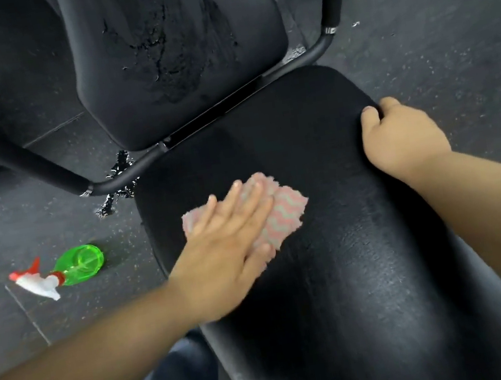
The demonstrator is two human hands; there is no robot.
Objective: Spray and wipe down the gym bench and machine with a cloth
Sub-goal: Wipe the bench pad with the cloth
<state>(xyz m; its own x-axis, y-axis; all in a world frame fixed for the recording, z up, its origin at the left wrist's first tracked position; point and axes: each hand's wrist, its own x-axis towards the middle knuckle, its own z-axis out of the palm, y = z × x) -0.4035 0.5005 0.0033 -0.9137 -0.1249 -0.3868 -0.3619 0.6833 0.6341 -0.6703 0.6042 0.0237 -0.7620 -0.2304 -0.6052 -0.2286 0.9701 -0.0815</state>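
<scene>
Cloth (284,214), pink with grey zigzags, lies flat on the black seat pad (350,289). On my feed the left hand (225,246) presses it down, fingers straight and spread. The right hand (401,136) curls over the pad's right edge, gripping it. Beyond stands the scuffed back pad (175,54). A green spray bottle (74,268) lies on the floor (446,27), left of the bench.
</scene>
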